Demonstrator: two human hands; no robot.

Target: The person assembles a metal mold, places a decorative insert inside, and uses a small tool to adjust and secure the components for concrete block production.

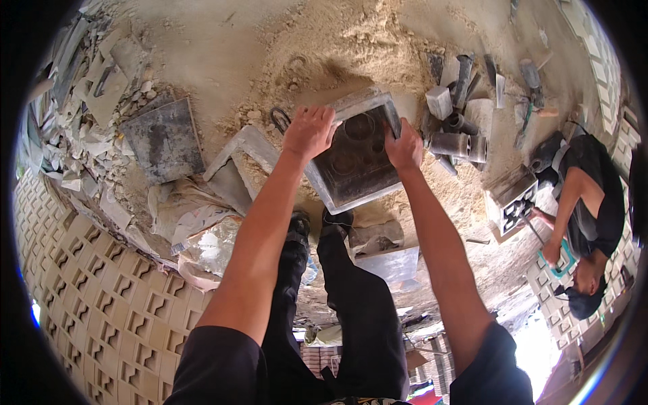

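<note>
A square grey mould (361,198) with raised walls and a dark inner floor is held tilted above the sandy ground. Round shapes show on that floor. My left hand (309,133) grips the upper left part of its rim, fingers curled over the edge. On the opposite side, my right hand (406,146) is closed around the right wall, thumb toward the inside. The undersides of both grips are hidden. Just left of the mould, a grey angled frame (248,143) lies on the ground, and a dark loop (279,120) shows beside my left hand.
A dark square plate (165,140) and broken rubble (101,88) lie left. Grey cylinders (451,144) and blocks are heaped right. A box (395,264) stands by my feet. At right, a person (587,196) works at a white-sided mould (511,201). Patterned blocks (115,297) line the lower left.
</note>
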